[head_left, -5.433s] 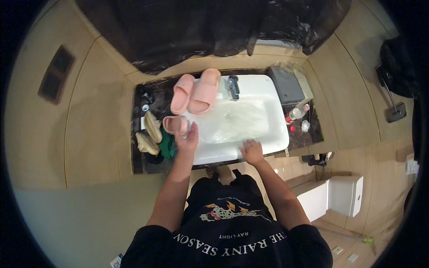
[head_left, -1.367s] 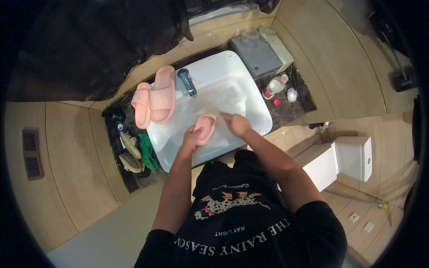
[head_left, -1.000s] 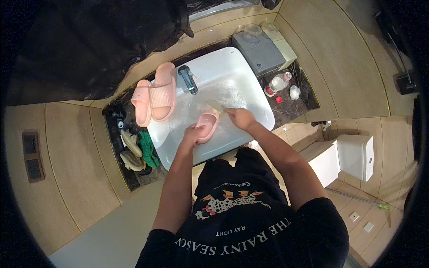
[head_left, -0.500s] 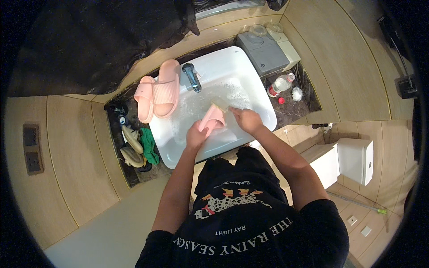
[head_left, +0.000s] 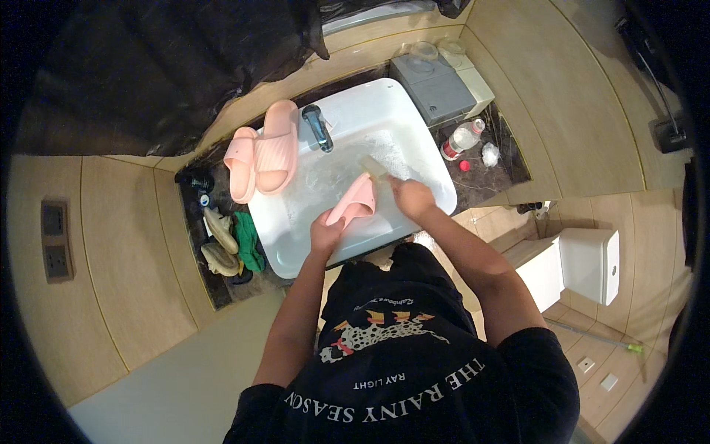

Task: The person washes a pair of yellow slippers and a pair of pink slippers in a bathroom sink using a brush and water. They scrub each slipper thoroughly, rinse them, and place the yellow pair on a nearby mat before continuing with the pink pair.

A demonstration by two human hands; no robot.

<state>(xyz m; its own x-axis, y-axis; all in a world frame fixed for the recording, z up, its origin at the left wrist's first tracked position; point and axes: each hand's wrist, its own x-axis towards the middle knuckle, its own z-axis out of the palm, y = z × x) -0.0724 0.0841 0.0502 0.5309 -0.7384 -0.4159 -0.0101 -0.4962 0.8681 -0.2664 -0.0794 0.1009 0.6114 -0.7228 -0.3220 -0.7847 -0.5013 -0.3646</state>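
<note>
My left hand (head_left: 325, 233) grips a pink slipper (head_left: 356, 200) by its near end, holding it tilted over the soapy water in the white sink (head_left: 277, 248). In my right hand (head_left: 412, 198) is a pale scrubbing brush (head_left: 374, 167), held by its handle, which my fingers mostly hide. The brush head lies close to the slipper's far end; whether it touches is hard to tell. Two more pink slippers, a larger one (head_left: 275, 152) and a smaller one (head_left: 241, 164), rest on the left side by the sink's rim.
A dark faucet (head_left: 317, 127) stands at the sink's back. On the right of the dark counter are a clear bottle (head_left: 463, 140), its red cap (head_left: 464, 166), a white clump (head_left: 490, 155) and a grey box (head_left: 433, 89). To the left lie a green cloth (head_left: 248, 243) and beige shoes (head_left: 220, 244).
The slipper in my left hand has turned slightly, showing more of its side. My right hand and the brush have shifted a little toward the right and away from the slipper's end.
</note>
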